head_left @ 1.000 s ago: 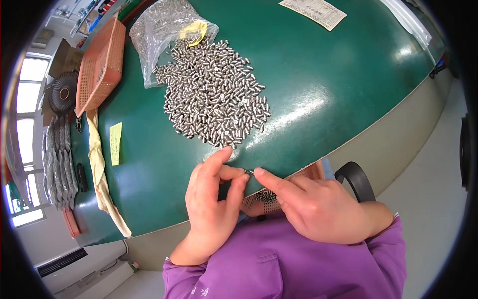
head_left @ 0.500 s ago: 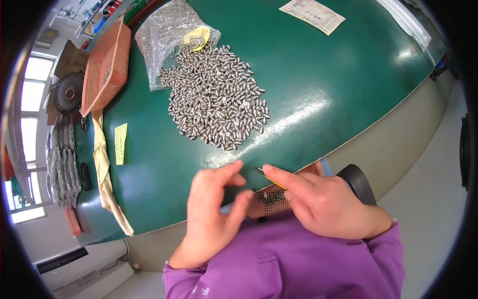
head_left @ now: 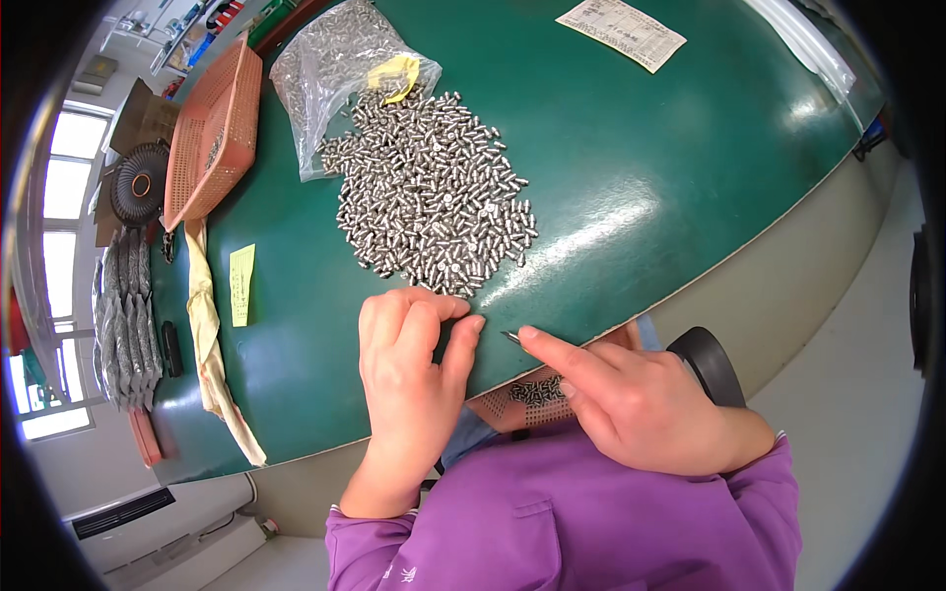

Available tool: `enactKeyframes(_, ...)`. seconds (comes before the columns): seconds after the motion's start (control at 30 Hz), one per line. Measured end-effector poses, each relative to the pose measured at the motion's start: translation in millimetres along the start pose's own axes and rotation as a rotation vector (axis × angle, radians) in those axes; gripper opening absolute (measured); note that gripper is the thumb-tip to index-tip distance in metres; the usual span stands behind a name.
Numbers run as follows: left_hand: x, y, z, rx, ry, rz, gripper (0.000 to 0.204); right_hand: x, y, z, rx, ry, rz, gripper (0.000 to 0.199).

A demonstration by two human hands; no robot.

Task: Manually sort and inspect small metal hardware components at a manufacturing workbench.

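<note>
A broad pile of small silvery metal pins, short and round-ended, lies on the green tabletop. My left hand is at the pile's near edge, thumb and forefinger a little apart, with no pin visible between them. To its right, my right hand is closed on a slim pointed tool. Only the tool's dark tip sticks out past the forefinger; the fingers cover the rest. Under the table edge, between my hands, a pink perforated basket holds more small metal parts.
Behind the pile lies a clear plastic bag of pins with a yellow slip. At left are a tilted pink basket, a cloth strip, a yellow note and a black fan. A printed paper lies at the back.
My left hand has moved forward and slightly left, up to the near edge of the pile. The right hand with the tool has hardly moved; the tool's yellow part no longer shows.
</note>
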State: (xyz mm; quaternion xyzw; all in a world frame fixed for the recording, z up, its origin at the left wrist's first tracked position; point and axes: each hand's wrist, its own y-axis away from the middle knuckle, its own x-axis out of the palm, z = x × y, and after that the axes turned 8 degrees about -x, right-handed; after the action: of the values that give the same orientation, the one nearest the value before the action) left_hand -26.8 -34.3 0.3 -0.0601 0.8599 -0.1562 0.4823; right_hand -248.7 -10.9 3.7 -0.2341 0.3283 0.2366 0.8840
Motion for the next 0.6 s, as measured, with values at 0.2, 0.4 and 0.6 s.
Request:
enactKeyframes(0.2, -1.1, -3.3, 0.3, -0.034, -0.012, -0.018, 0.020, 0.2, -1.1, -0.6, -0.004, -0.021, -0.010, 0.062)
enactKeyframes(0.4, -4.4, -0.8, -3.3, -0.015, -0.013, 0.046, 0.018, -0.6, -0.2, -0.2, -0.010, -0.012, -0.012, 0.062)
enactKeyframes(0.6, -7.8, 8.8, -5.8, 0.042, 0.098, 0.084, 0.025, -1.8, 1.9, 0.2, 0.005, -0.026, 0.027, 0.062)
